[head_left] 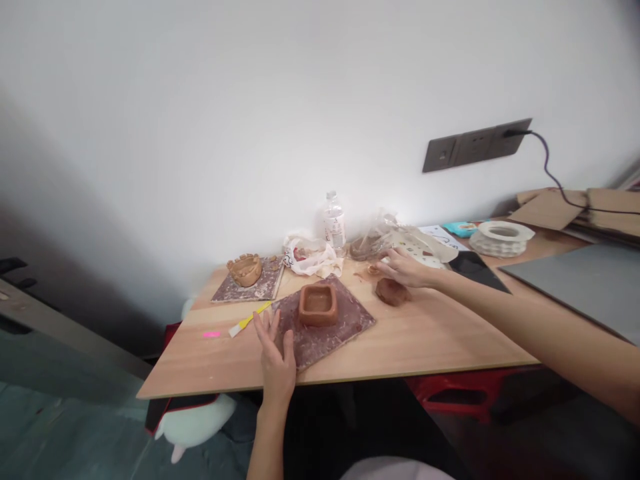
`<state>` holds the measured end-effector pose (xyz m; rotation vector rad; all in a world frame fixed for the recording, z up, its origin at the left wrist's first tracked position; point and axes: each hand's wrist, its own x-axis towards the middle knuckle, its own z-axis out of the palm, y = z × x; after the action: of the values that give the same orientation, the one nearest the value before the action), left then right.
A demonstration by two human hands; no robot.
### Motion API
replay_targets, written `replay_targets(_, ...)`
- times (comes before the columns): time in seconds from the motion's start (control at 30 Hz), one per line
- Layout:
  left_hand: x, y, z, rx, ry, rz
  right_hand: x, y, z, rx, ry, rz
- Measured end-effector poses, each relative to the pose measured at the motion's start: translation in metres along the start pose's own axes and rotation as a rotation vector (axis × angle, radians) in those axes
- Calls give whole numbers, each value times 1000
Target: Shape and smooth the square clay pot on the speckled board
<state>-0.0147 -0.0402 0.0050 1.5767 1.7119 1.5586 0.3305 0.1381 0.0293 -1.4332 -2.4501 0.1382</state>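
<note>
A square, open clay box sits on a stained board in front of me. My left hand lies at the board's left edge with its fingers spread, holding nothing. Over on the right, my right hand reaches across a dark lump of clay. Its fingertips close at a small tan piece, whose kind I cannot make out. A yellow brush with pale bristles rests left of the board, close to my left fingertips.
A scalloped clay bowl stands on a second board. Along the wall are a white plastic bag, a clear bottle and a clear bag. At right are a white ring-shaped roll and a grey laptop-like panel.
</note>
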Motion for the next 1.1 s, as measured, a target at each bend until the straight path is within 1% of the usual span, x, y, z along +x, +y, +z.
replay_targets(0.27,-2,-4,1,12,-9,22,12,1,20,-27,-83,87)
replay_targets(0.37,-2,-4,2,6,-18,37,13,1,18,-18,-81,93)
replay_targets(0.43,-2,-5,2,-10,-10,41,12,-2,13,-16,-54,86)
replay_targets(0.53,-2,-5,2,-17,-1,46,5,-21,4,-17,13,46)
replay_targets(0.6,-1,-5,3,-6,-6,57,-6,-47,2,-16,107,-40)
replay_targets(0.67,-1,-6,3,-2,-12,65,-20,-80,4,-22,312,-243)
replay_targets(0.7,-1,-6,3,-5,-14,66,-26,-97,7,-46,352,-387)
replay_targets(0.73,-1,-7,3,-10,-15,68,-31,-113,10,-85,363,-527)
replay_targets(0.77,0,-8,3,-14,-15,70,-35,-128,13,-134,367,-629)
replay_targets(0.8,0,-8,3,-14,-13,73,-37,-140,15,-187,361,-691)
replay_targets(0.87,0,-10,4,-4,-7,78,-34,-157,20,-286,352,-759)
replay_targets(0.93,0,-11,4,9,-3,83,-26,-166,23,-368,354,-798)
replay_targets(1.1,-1,-12,4,7,9,93,-10,-170,25,-479,376,-876)
